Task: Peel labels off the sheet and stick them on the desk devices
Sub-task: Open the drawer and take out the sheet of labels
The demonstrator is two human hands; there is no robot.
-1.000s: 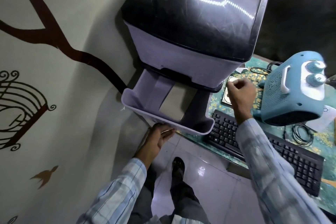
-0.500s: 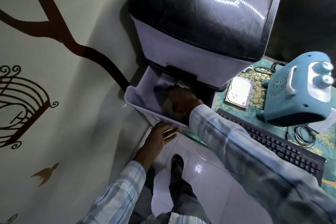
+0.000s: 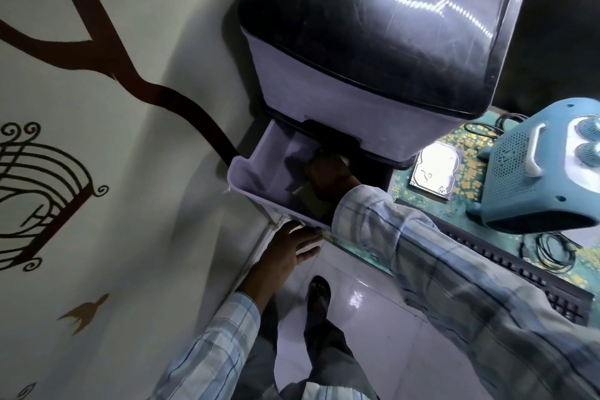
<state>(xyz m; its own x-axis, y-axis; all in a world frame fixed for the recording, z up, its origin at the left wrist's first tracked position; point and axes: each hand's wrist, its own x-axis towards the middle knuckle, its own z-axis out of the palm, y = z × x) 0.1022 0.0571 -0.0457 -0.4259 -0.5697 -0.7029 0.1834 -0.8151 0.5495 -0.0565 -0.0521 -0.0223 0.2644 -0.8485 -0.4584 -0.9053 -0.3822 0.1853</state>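
Fingers (image 3: 306,251) of the left hand (image 3: 285,253) are straight and loosely spread, holding nothing, with the tips against the near lip of the printer tray (image 3: 246,185). Reads as bracing the tray so it doesn't flex while the other hand works inside.

To the right, the right sleeve (image 3: 454,276) crosses over the keyboard (image 3: 555,292) at the near edge of the table (image 3: 467,201). The keyboard is in the reach path, not in use.

Right hand (image 3: 328,178) is down inside the tray, at the dark slot under the printer (image 3: 373,42) body. Too dark to tell whether its fingers are pinched, curled or flat, or whether a label is on them. My guess is it's either pressing a label onto the printer front or picking something off the tray floor.

Label sheet: can't locate it with confidence. An olive flat patch (image 3: 305,201) on the tray floor beside the right hand might be it.

Farther right, the hard drive (image 3: 435,172) lies flat past the keyboard, beside the printer base. The blue grilled unit (image 3: 535,178) with two knobs stands right of it, near but apart. I can't make out a label on either, so both are likely pending.
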